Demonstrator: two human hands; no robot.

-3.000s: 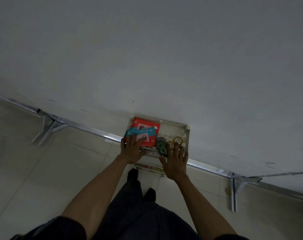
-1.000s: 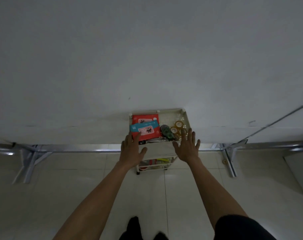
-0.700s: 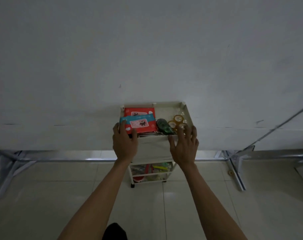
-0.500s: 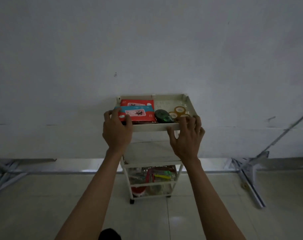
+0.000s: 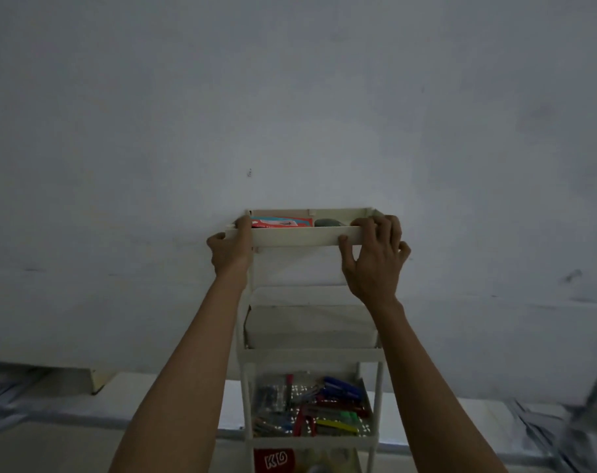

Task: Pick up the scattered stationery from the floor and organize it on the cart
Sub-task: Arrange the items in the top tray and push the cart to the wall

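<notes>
White cart [image 5: 310, 356] stands by the wall while the left hand [image 5: 229, 249] and right hand [image 5: 375, 259] both grip its top tray [image 5: 300, 235].

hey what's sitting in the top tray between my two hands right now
In the head view, between the left hand and right hand on the top tray: a red booklet and a dark rounded item.

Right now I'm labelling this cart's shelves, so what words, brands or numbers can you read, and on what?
"KLO", white letters, as best it reads: on the red item below the lower shelf.
Print on the red and blue pack in the top tray: too blurred to read.
Nothing else legible.
</notes>
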